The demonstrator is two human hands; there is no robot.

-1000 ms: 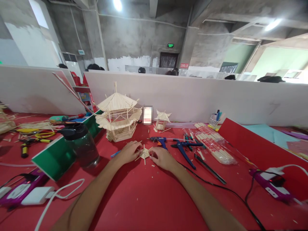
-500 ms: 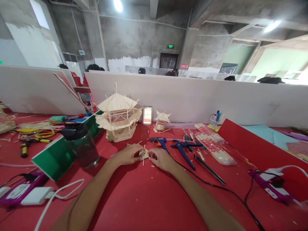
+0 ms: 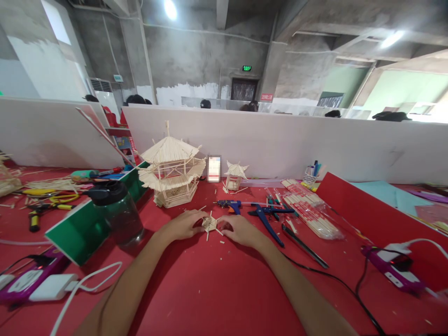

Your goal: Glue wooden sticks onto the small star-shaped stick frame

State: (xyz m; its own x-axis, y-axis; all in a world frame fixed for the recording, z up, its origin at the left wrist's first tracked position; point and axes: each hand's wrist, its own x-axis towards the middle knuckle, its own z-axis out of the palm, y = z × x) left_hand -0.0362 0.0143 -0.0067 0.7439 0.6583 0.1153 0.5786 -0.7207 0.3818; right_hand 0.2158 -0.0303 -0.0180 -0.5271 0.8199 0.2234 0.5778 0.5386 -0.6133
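Observation:
A small hexagonal frame of thin wooden sticks (image 3: 210,224), with short sticks jutting out like spokes, is between my hands just above or on the red tabletop. My left hand (image 3: 187,225) grips its left edge, fingers curled and thumb below. On the other side my right hand (image 3: 240,228) has curled fingertips at the upper right edge, seemingly pinching a spoke there. Beyond them a blue glue gun (image 3: 231,205) lies on its side. Blue-handled cutters (image 3: 266,221) rest to its right.
A large stick pavilion (image 3: 171,170) and a small one (image 3: 237,175) stand behind. Left are a water bottle (image 3: 117,212) and green divider (image 3: 79,233). Bagged sticks (image 3: 311,210), a dark slim tool (image 3: 304,245), a black cable (image 3: 315,269) and a red divider (image 3: 385,214) lie right.
My right hand has shifted slightly right, uncovering more of the hexagonal frame. The frame appears turned, with a spoke now showing at lower right. My left hand has hardly moved.

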